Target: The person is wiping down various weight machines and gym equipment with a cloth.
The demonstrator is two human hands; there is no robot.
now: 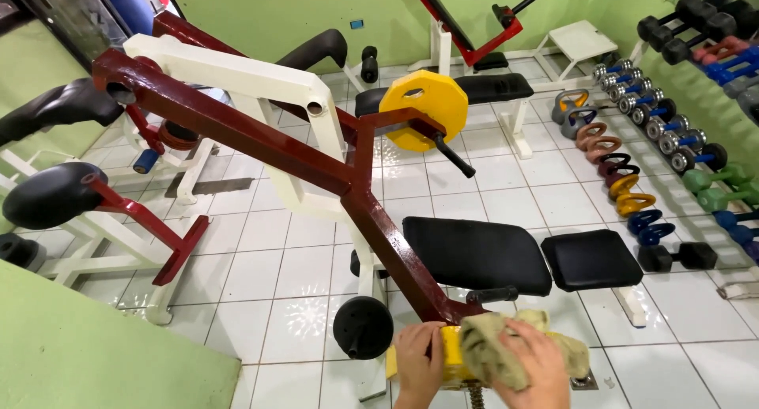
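Observation:
My left hand (417, 363) grips the left side of a yellow weight plate (451, 354) mounted at the near end of a dark red machine arm (316, 164). My right hand (536, 368) presses a crumpled beige cloth (494, 346) flat against the front of that plate. The cloth hides most of the plate's face. A second yellow plate (423, 109) sits on the far end of the arm. Just behind my hands lies the black padded bench (478, 252).
A white-framed machine (253, 81) with black pads stands left. Coloured kettlebells (613, 168) line the floor at right beside racks of dumbbells (672, 120). A black roller pad (362, 327) hangs left of my hands. A green wall (95, 354) rises at lower left.

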